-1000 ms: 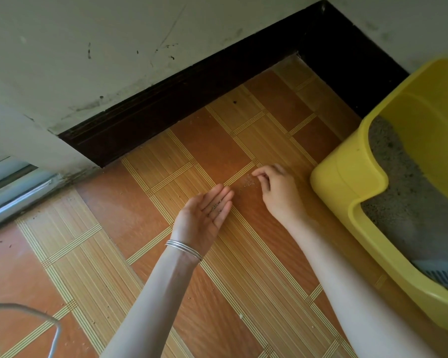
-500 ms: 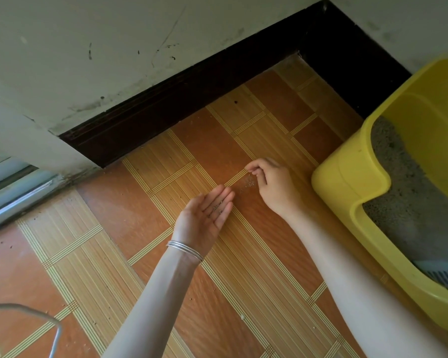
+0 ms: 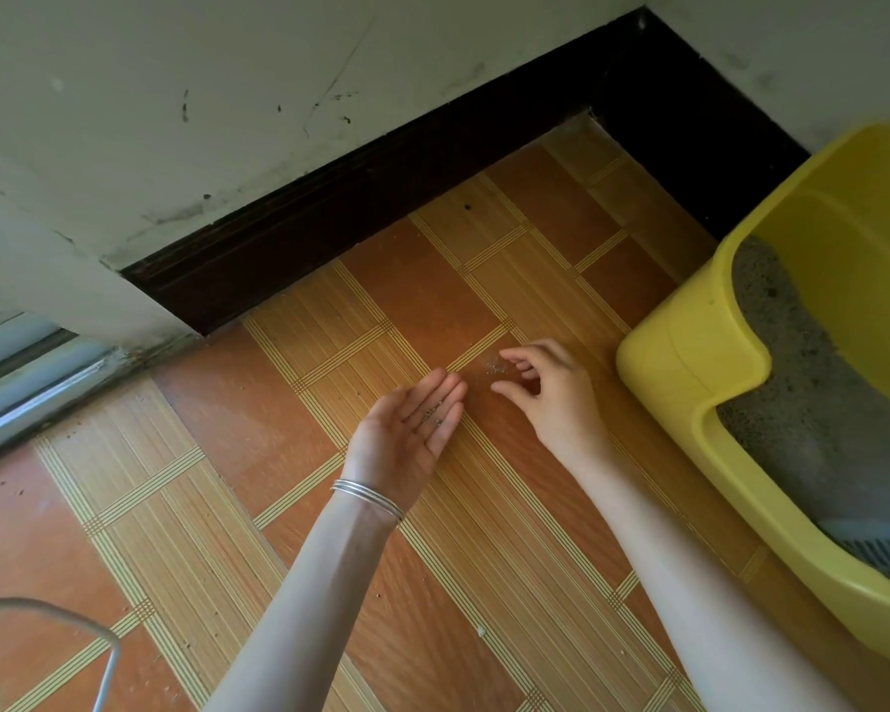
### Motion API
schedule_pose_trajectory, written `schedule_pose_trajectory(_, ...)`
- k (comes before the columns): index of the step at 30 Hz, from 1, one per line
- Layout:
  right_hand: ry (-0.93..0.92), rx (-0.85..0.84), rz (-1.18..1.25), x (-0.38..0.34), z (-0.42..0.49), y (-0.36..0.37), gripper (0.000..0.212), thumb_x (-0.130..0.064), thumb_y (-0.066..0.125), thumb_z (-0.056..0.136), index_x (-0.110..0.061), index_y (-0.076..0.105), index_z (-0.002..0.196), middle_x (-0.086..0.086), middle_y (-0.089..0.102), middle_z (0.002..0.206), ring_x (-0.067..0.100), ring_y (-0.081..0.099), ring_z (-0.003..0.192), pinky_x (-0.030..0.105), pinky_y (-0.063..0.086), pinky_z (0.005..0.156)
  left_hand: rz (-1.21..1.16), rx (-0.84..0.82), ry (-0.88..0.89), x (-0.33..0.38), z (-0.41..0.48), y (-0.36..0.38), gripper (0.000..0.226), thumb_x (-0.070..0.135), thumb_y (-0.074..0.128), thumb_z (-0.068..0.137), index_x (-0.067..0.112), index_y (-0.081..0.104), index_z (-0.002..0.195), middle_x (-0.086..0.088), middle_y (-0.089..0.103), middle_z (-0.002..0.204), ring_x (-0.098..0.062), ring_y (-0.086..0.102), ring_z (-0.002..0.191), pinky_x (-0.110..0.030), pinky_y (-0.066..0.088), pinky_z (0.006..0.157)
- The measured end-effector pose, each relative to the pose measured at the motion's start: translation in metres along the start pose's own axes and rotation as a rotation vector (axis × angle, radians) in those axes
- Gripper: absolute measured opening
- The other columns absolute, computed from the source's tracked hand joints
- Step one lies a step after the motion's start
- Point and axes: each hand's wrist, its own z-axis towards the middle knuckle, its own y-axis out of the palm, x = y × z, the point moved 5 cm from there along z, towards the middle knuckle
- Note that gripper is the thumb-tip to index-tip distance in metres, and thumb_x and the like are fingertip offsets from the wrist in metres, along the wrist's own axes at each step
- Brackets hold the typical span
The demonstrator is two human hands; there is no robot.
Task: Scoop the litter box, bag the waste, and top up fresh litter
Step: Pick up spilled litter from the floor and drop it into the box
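A yellow litter box point(image 3: 689, 362) stands on the floor at the right, filled with grey litter point(image 3: 813, 398). A blue-grey slotted scoop point(image 3: 879, 549) lies in its near end. A small patch of spilled litter grains point(image 3: 495, 368) lies on the tiled floor left of the box. My left hand point(image 3: 407, 439) is held flat, palm up, just left of the patch, with a few grains on its fingers. My right hand point(image 3: 551, 398) hovers over the patch with thumb and fingers curled apart, nothing visibly held.
The dark skirting board point(image 3: 381, 197) and white wall point(image 3: 227, 95) run along the far side, meeting in a corner behind the box. A sliding-door track point(image 3: 27, 372) is at the left. A thin grey wire point(image 3: 88, 634) curves in at the lower left.
My right hand has shifted slightly right and its fingers have spread apart from a pinch over the spilled grains. My left hand has stayed palm up in place.
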Motion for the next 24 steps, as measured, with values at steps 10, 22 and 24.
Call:
schedule_pose_trajectory(10,-0.115,0.163,-0.028,-0.005,0.006,0.008,0.006,-0.014,0.076,0.075,-0.011,0.073,0.079,0.0,0.067,0.084,0.01,0.062,0.071,0.018,0.049,0.063,0.008,0.015,-0.003,0.001,-0.001,-0.001,0.04,0.02,0.032,0.1,-0.006,0.058,0.116,-0.02,0.065,0.116,-0.029,0.063,0.11,-0.034,0.046,0.098)
schedule_pose_trajectory(22,-0.239,0.201,-0.336,-0.016,0.0,0.019,0.006,-0.009,0.061,0.087,-0.005,0.061,0.082,0.008,0.061,0.08,0.026,0.056,0.076,0.039,0.05,0.069,0.016,0.016,0.002,0.002,0.0,-0.003,0.041,0.02,0.031,0.1,-0.007,0.057,0.118,-0.02,0.065,0.116,-0.029,0.062,0.11,-0.034,0.047,0.097)
schedule_pose_trajectory(24,-0.238,0.169,-0.39,-0.018,0.0,0.022,0.005,-0.006,0.063,0.085,-0.006,0.06,0.082,0.008,0.06,0.079,0.026,0.056,0.075,0.042,0.05,0.068,0.018,0.023,0.001,0.0,-0.001,-0.002,0.041,0.019,0.031,0.101,-0.007,0.057,0.118,-0.021,0.065,0.116,-0.029,0.062,0.11,-0.035,0.047,0.097)
